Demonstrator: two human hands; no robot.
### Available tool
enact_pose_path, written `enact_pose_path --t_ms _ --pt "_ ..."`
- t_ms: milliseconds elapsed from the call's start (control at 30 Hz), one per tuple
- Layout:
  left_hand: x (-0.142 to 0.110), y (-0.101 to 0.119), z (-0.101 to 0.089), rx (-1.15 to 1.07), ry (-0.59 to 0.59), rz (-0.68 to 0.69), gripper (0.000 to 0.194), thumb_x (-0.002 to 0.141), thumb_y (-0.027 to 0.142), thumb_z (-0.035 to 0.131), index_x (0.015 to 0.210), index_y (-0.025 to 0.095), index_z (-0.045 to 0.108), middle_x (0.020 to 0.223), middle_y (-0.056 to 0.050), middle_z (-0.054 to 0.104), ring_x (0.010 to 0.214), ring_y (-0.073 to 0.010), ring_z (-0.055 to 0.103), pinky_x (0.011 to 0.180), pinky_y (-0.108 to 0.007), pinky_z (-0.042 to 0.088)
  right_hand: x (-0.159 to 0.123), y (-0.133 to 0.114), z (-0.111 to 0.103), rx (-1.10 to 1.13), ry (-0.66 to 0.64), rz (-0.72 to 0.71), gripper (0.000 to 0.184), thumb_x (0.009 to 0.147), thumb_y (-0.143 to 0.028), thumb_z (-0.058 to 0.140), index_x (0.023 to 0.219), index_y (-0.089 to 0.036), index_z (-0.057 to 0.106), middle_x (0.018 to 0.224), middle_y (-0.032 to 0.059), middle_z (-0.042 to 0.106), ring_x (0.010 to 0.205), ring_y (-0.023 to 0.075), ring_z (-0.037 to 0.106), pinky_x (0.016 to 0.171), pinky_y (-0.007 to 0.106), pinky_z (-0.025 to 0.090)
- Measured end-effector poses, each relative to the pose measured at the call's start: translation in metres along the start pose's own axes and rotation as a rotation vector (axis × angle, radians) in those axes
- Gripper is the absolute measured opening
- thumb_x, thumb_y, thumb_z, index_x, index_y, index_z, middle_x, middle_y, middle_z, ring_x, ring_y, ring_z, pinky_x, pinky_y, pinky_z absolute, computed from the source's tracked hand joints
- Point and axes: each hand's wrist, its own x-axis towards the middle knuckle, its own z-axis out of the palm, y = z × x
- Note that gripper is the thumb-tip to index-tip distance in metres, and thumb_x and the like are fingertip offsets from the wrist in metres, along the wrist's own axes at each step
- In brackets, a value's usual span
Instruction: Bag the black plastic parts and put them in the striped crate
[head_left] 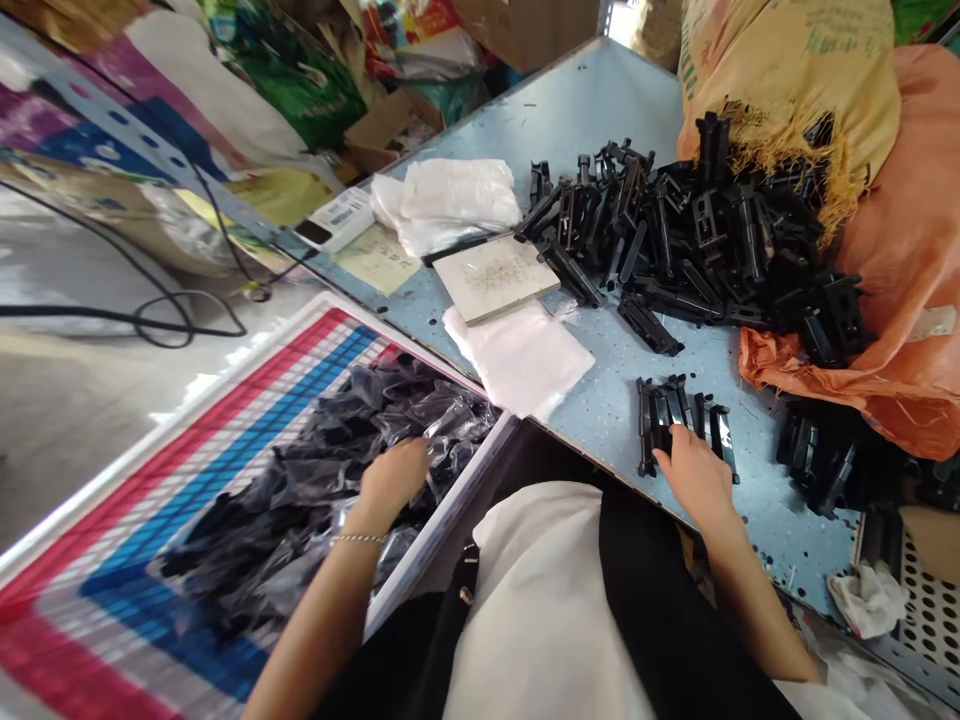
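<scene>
My left hand (396, 482), with a bracelet at the wrist, is over the left crate, its fingers curled down at the clear-bagged black parts (315, 500). What it grips there is hidden. On the blue table my right hand (696, 474) has thumb and fingers closed at a short row of slim black plastic parts (646, 428) lying side by side. Beyond that row spreads a large heap of the same black parts (667, 230). A stack of clear plastic bags (529, 360) sits at the table edge between my hands, partly under a pale flat block (495, 277).
The crate (161, 400) has a red, white and blue striped lining. Another pile of white bags (450, 200) lies behind the block. A yellow sack (795, 70) and an orange sack (911, 260) stand at right. Black cables (172, 320) hang at left.
</scene>
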Motion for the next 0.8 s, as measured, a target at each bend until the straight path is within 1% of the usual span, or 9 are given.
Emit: enact_pose_path --t_ms 133,200,267,333,433,500,600,700,800 --pt "0.024 0.099 -0.013 -0.313 0.470 0.342 0.018 0.096 0.027 0.049 0.095 0.017 0.064 0.103 -0.012 0.067 0.101 -0.0237 0.065 0.092 -0.035 0.053 -0.002 -0.012 0.000 -0.036 -0.079 0.045 0.037 0.099 -0.036 0.052 0.124 -0.009 0.051 0.094 0.0176 0.074 0.082 0.0314 0.074 0.065 0.034 0.049" --pt "0.041 0.142 -0.020 -0.332 0.543 0.477 0.014 0.091 0.029 0.060 0.094 0.015 0.064 0.108 -0.015 0.064 0.104 -0.0264 0.062 0.096 -0.039 0.051 0.001 -0.007 0.003 0.005 -0.087 0.053 0.036 0.099 -0.034 0.051 0.125 -0.008 0.052 0.091 0.0181 0.074 0.084 0.0321 0.074 0.068 0.035 0.050" --pt "0.060 0.165 -0.026 -0.329 0.494 0.516 0.011 0.090 0.023 0.060 0.088 0.014 0.064 0.106 -0.017 0.063 0.102 -0.0278 0.061 0.095 -0.043 0.051 0.005 0.004 0.010 0.171 -0.081 0.057 0.033 0.098 -0.031 0.052 0.124 -0.011 0.056 0.094 0.0165 0.074 0.083 0.0283 0.073 0.071 0.035 0.050" --pt "0.076 0.169 -0.031 -0.392 0.379 0.522 0.015 0.091 0.017 0.054 0.080 0.014 0.063 0.098 -0.014 0.065 0.097 -0.0257 0.062 0.092 -0.041 0.051 0.009 0.016 0.019 0.510 -0.091 0.049 0.033 0.094 -0.032 0.056 0.123 -0.016 0.058 0.097 0.0117 0.073 0.076 0.0219 0.071 0.071 0.033 0.051" --pt "0.091 0.155 -0.040 -0.515 0.253 0.530 0.018 0.088 0.018 0.055 0.071 0.016 0.062 0.084 -0.007 0.067 0.085 -0.0197 0.064 0.082 -0.033 0.053 0.012 0.018 0.032 1.180 -0.181 -0.007 0.039 0.085 -0.040 0.065 0.117 -0.019 0.062 0.086 0.0032 0.070 0.061 0.0153 0.063 0.061 0.029 0.051" --pt "0.094 0.145 -0.047 -0.609 0.198 0.480 0.020 0.085 0.028 0.061 0.070 0.017 0.063 0.076 -0.003 0.066 0.074 -0.0171 0.062 0.071 -0.029 0.052 0.012 0.007 0.036 1.548 -0.299 -0.079 0.036 0.079 -0.043 0.070 0.105 -0.018 0.066 0.075 0.0001 0.065 0.056 0.0129 0.057 0.056 0.027 0.048" --pt "0.092 0.141 -0.052 -0.771 0.121 0.417 0.024 0.084 0.038 0.062 0.074 0.017 0.067 0.076 -0.002 0.068 0.069 -0.0162 0.061 0.066 -0.028 0.049 0.014 -0.021 0.037 1.871 -0.507 -0.181 0.030 0.076 -0.044 0.077 0.087 -0.018 0.067 0.066 -0.0007 0.062 0.050 0.0095 0.050 0.049 0.024 0.042" --pt "0.087 0.144 -0.051 -0.829 0.153 0.407 0.017 0.084 0.030 0.059 0.086 0.016 0.069 0.080 -0.003 0.070 0.071 -0.0166 0.063 0.068 -0.029 0.052 0.023 -0.049 0.042 2.057 -0.694 -0.177 0.033 0.077 -0.046 0.077 0.089 -0.017 0.068 0.067 0.0014 0.065 0.049 0.0082 0.047 0.044 0.021 0.039" --pt "0.084 0.144 -0.046 -0.710 0.351 0.491 0.020 0.087 0.016 0.048 0.092 0.016 0.068 0.092 -0.008 0.073 0.086 -0.0201 0.066 0.081 -0.036 0.055 0.038 -0.067 0.056 2.169 -0.851 -0.121 0.031 0.079 -0.042 0.077 0.095 -0.016 0.069 0.071 0.0019 0.066 0.051 0.0070 0.046 0.042 0.017 0.038"
